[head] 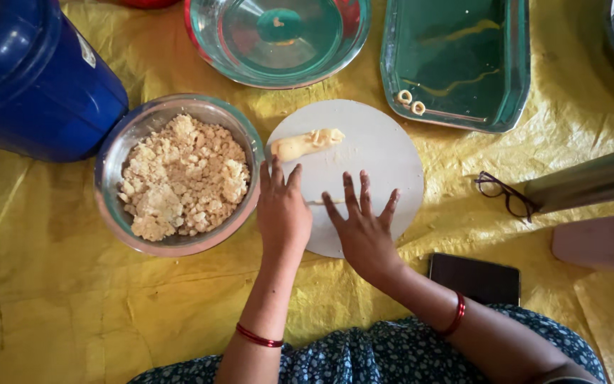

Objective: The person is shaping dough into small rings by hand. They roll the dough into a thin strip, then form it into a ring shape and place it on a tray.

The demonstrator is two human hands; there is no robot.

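My left hand [282,210] and my right hand [364,227] lie flat, palms down, on a round white board [385,153]. A thin rope of pale dough [318,202] shows between the two hands and runs under them. A thicker lump of the same dough [307,144] rests on the board's far left part, apart from both hands. A steel bowl [119,160] of crumbly pale dough [182,178] stands just left of the board.
A yellow sheet [58,299] covers the floor. Far side: a round steel plate [211,46], a green rectangular tray [520,85] with two small dough rings [411,102]. A blue drum [30,78] stands left. Right: spectacles [504,193], a dark phone [474,277], a pink box [602,242].
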